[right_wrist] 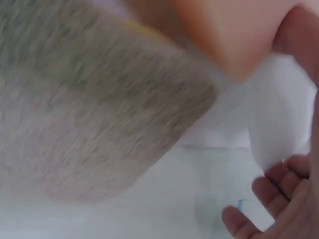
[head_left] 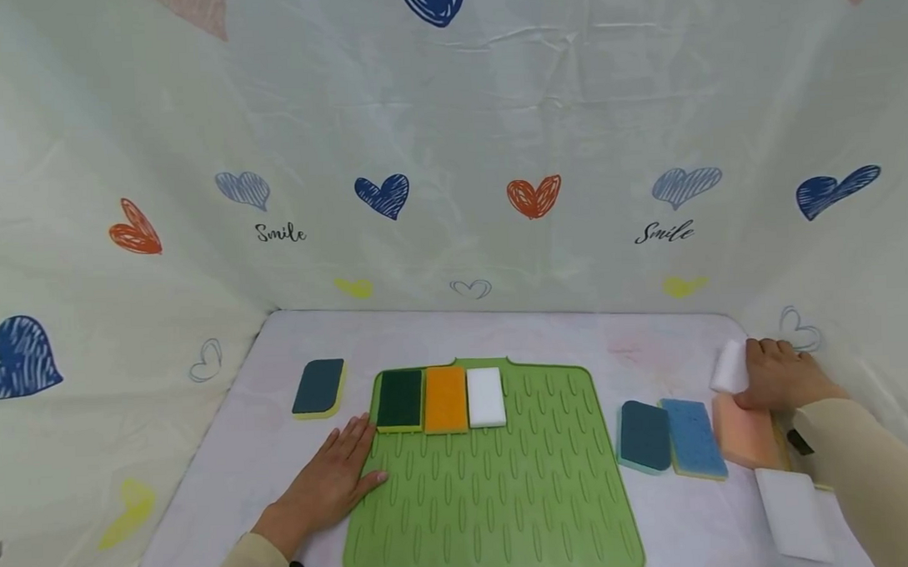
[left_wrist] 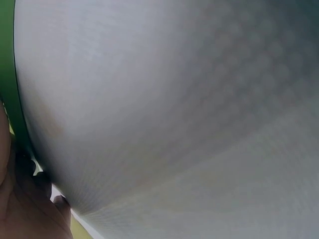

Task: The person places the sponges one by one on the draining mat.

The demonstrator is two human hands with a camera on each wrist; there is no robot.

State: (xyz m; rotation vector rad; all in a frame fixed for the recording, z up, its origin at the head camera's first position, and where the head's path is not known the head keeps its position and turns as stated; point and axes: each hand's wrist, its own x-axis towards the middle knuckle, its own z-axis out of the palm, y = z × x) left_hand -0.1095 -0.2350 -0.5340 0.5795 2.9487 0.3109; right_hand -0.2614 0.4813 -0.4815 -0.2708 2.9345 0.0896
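Observation:
My left hand lies flat, fingers spread, across the left edge of a green ridged mat. Along the mat's top left stand a dark green scouring sponge, an orange sponge and a white sponge block, side by side. At the far right, my right hand holds another white sponge block between thumb and fingers. The right wrist view has this white block between them, the thumb right by a peach sponge. My left wrist view shows mostly pale table surface.
A dark grey-blue sponge lies left of the mat. To its right are a teal-edged dark sponge, a blue sponge and a white block. A rough grey-brown sponge is near the right wrist. A heart-printed curtain hangs behind.

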